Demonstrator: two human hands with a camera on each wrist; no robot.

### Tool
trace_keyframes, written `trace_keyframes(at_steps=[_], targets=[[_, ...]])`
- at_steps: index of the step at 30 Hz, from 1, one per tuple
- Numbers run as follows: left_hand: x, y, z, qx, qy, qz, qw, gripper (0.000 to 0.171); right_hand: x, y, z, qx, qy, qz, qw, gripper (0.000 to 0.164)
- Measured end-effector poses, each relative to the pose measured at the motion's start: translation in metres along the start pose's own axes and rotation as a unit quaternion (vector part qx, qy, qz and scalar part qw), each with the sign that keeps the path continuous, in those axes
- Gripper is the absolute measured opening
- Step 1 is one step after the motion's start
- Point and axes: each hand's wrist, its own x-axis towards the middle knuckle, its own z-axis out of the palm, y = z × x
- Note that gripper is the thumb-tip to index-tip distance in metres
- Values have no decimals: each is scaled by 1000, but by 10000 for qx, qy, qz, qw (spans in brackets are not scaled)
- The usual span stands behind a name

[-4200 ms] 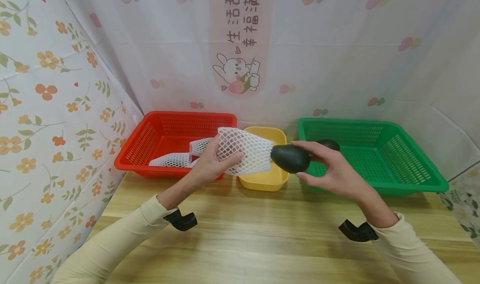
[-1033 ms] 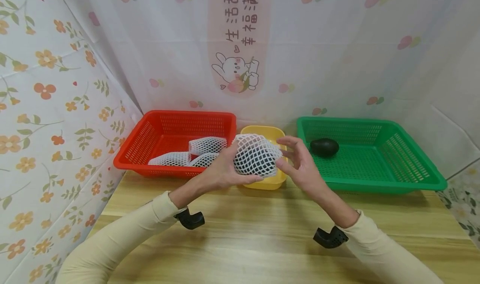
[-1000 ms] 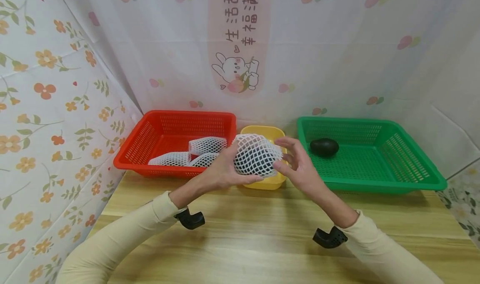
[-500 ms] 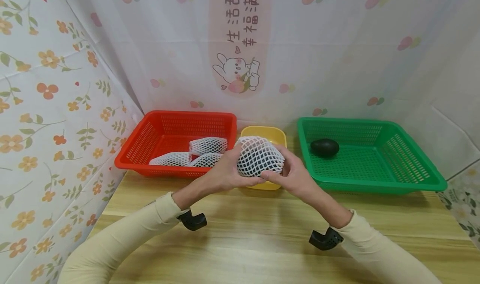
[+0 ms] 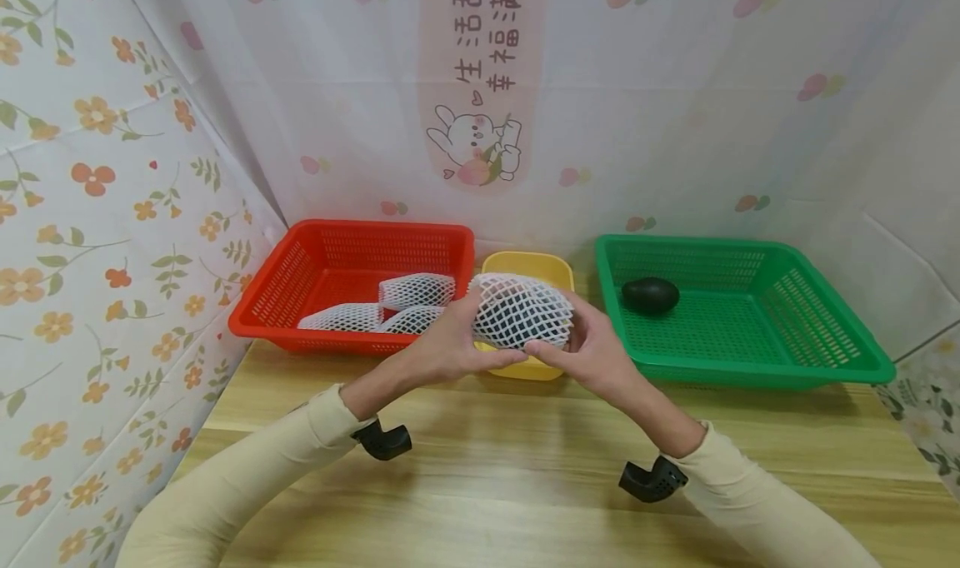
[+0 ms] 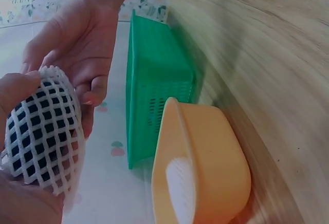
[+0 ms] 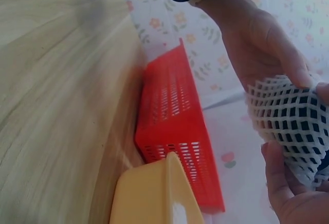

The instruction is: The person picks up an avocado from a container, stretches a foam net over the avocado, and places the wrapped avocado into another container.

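Observation:
Over the yellow tub, an avocado in a white foam net sleeve (image 5: 522,314) is held up between both hands. The left hand (image 5: 448,345) grips its left end, thumb along the near side. On the right end, the right hand (image 5: 596,343) has its thumb in front and fingers behind. Dark skin shows through the mesh in the left wrist view, where the net (image 6: 46,131) covers the fruit. A bare avocado (image 5: 650,296) lies in the green basket (image 5: 757,373). Three netted pieces, one of them a sleeved avocado (image 5: 417,291), lie in the red basket (image 5: 315,342).
The yellow tub (image 5: 528,260) stands between the two baskets at the back of the wooden table (image 5: 510,485). Something white, a foam net (image 6: 180,188), lies inside it in the left wrist view. Patterned cloth (image 5: 637,118) hangs behind and at the sides.
Earlier the right hand pushed the bare avocado toward the sleeve's mouth; now the sleeve encloses it. Since one second ago the right hand has closed from beside the sleeve onto its right end.

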Motion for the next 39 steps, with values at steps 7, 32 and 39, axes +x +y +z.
trace_keyframes(at_steps=[7, 32, 39], targets=[[-3, -9, -5, -346, 434, 429, 9975, 61, -1, 3, -5, -21, 155, -203, 9997, 67], [4, 14, -7, 2934, 669, 2146, 9292, 117, 5, 1, 1, -319, -209, -764, 9963, 75], [4, 14, -2, 3334, 335, 2418, 9106, 92, 6, -4, 10, -395, -164, -794, 9959, 70]])
